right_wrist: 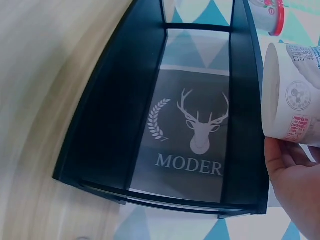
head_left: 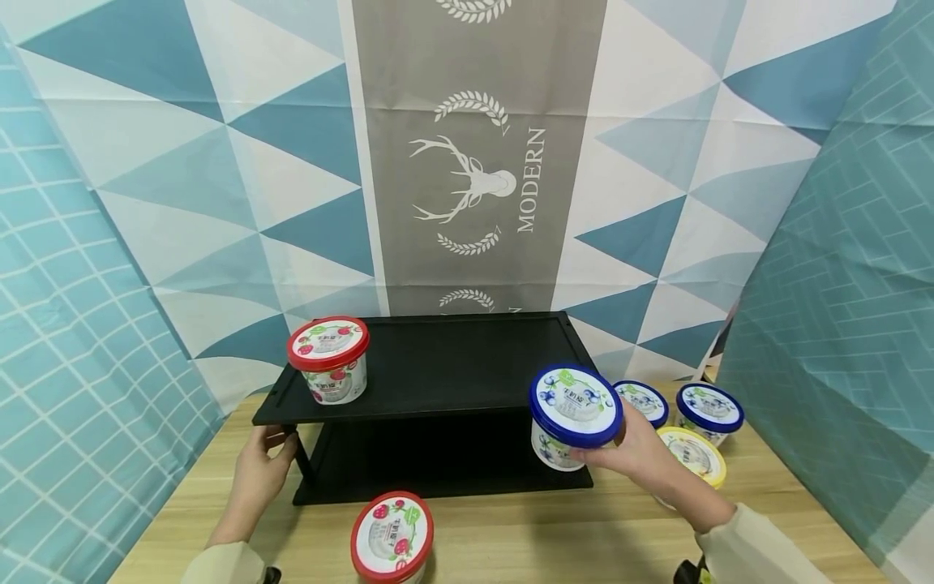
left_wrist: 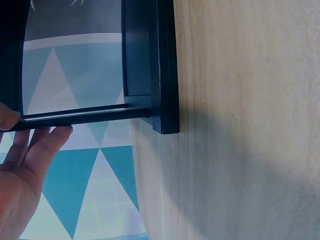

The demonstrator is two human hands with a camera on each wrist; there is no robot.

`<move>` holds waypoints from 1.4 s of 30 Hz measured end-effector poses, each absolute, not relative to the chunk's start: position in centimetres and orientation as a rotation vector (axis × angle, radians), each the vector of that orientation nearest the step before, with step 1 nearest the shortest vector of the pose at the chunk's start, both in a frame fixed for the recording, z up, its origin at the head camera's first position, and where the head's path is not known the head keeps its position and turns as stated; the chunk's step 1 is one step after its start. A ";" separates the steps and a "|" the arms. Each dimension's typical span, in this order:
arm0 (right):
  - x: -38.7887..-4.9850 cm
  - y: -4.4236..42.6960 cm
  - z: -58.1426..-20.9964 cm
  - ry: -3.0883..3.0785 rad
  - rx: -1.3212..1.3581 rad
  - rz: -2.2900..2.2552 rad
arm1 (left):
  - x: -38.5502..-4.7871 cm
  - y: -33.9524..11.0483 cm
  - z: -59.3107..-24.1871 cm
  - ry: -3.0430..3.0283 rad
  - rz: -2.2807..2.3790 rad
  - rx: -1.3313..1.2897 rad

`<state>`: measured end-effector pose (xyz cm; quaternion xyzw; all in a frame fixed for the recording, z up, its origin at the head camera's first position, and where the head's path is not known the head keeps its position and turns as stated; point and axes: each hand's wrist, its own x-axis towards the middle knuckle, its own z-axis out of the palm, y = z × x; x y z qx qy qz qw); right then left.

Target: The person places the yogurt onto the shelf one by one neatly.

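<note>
A red-lidded tub stands before the black two-tier shelf; the right hand grips a blue-lidded tub, the left hand pinches a shelf post.

Cream sleeves show (black gear beside each cuff).

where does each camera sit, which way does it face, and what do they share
Head: worn on the head, facing forward and down at the black shelf; the left hand, right hand and both sleeves show.
Left wrist: facing the shelf's end post and the wooden table; part of the left hand shows.
Right wrist: facing across the shelf; part of the right hand shows.
Shared: head and right wrist both show the held tub and deer print.
</note>
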<state>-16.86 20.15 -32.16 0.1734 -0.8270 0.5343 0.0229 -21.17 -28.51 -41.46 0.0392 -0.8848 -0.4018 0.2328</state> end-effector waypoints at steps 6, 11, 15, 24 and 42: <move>-17.7 20.1 -31.4 -2.507 0.613 1.604 | -21.2 -28.5 -41.4 -2.434 -1.111 0.113; -18.5 19.9 -30.7 -2.487 0.578 1.592 | -21.2 -28.5 -41.4 -2.430 -1.112 0.112; -19.3 19.9 -29.9 -2.478 0.585 1.631 | -21.2 -28.6 -41.6 -2.434 -1.106 0.107; -20.7 19.8 -28.7 -2.451 0.598 1.618 | -21.2 -28.6 -41.7 -2.438 -1.137 0.095; -22.1 19.4 -28.1 -2.509 0.538 1.546 | -21.3 -28.7 -41.7 -2.417 -1.129 0.069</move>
